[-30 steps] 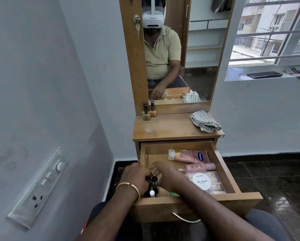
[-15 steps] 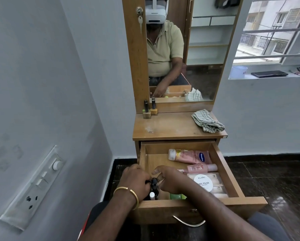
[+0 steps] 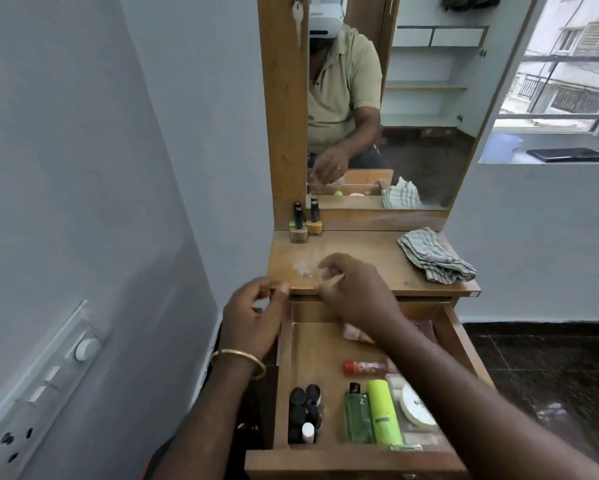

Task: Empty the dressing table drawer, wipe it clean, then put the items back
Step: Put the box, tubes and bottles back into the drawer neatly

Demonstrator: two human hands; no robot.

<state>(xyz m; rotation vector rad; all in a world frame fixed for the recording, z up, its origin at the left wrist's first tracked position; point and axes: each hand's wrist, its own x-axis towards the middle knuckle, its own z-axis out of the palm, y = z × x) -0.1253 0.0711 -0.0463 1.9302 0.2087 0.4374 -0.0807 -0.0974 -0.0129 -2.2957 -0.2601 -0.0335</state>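
Pale blue walls close in on a narrow wooden dressing table with a tall mirror, and its open wooden drawer juts out toward the person. Both hands hover at the front edge of the tabletop, above the drawer's far end. The left hand has its thumb and fingertips drawn close together, and the right hand has its fingers loosely curled; motion blur hides whether either pinches something small, so I cannot tell. Their height above the drawer suggests the emptying step, with items being carried up to the top.

Beyond the hands, against the mirror's base, stand three small nail polish bottles with black caps, probably parked there to keep the drawer floor free for wiping. To the right of the right hand lies a crumpled grey-green striped cloth, within easy reach for the wipe.

Below the hands the drawer remains well stocked. Its near left corner holds a cluster of small black-capped bottles. Beside them, under the right forearm, lie a clear green bottle with a black cap, a bright lime-green tube touching it, a round white lidded jar, and a small red-capped tube. A pinkish tube peeks out beneath the right wrist.
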